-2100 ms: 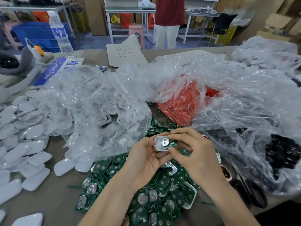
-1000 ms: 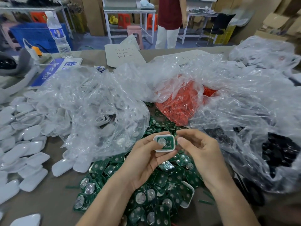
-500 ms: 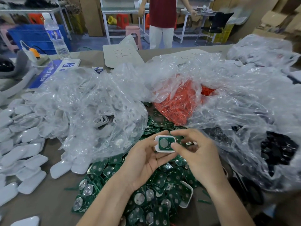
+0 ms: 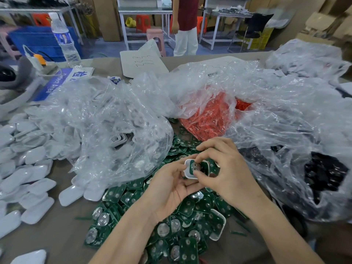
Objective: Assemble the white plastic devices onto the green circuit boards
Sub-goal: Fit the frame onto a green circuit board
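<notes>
At the workbench, our left hand (image 4: 171,189) cradles a white plastic device (image 4: 187,169) in curled fingers. It is held face up just above the heap of loose boards (image 4: 190,216), with a green circuit board (image 4: 205,166) seated inside it. Half a second ago our right hand (image 4: 228,172) touched only the piece's right edge and the board's face lay open to view. Now its forefinger and thumb have closed over the device from top and bottom, pinching it and covering part of the board and its round metal cell. The left hand's grip looks unchanged, and the piece has stayed in the same spot over the heap.

To the left, white shells (image 4: 28,168) spread across the table (image 4: 57,225) and spill from a clear plastic bag (image 4: 114,130). Behind the hands lies a bag of red parts (image 4: 209,115), and to the right one of black parts (image 4: 323,172). A person in a dark red top (image 4: 186,25) stands beyond the table, arms now lowered instead of held out.
</notes>
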A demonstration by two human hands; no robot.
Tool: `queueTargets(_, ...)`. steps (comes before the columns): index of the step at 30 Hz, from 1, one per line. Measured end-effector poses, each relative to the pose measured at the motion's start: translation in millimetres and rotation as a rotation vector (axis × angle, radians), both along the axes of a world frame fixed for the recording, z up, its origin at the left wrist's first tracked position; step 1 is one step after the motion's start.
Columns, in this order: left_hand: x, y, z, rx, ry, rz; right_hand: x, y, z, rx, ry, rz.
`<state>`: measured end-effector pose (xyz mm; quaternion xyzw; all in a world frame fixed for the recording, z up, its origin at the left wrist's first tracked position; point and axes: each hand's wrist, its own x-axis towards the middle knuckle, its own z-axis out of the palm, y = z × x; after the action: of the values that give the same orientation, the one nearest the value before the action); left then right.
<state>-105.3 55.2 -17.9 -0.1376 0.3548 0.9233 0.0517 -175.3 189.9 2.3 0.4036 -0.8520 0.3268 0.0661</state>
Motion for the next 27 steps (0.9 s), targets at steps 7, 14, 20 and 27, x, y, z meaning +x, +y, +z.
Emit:
queueTargets(7, -0.6, -1.3, -0.6, 0.0, -0.02, 0.011, -0.6, -1.5, -0.5, 0.014, 0.001, 0.028)
queueTargets(14, 0.0, -1.2, -3.0, -0.06, 0.044, -0.003, -1.8, -3.4, -2.7, 0.02, -0.073, 0.021)
queueTargets(20, 0.3, 0.2, -4.5, -0.079, 0.068, 0.003, -1.6, -1.0, -3.6, 0.008, -0.117, 0.013)
queueTargets(27, -1.6, 1.2, -6.3, -0.118, 0.058, -0.022, 1.7, 0.4, -0.5, -0.036, -0.139, 0.012)
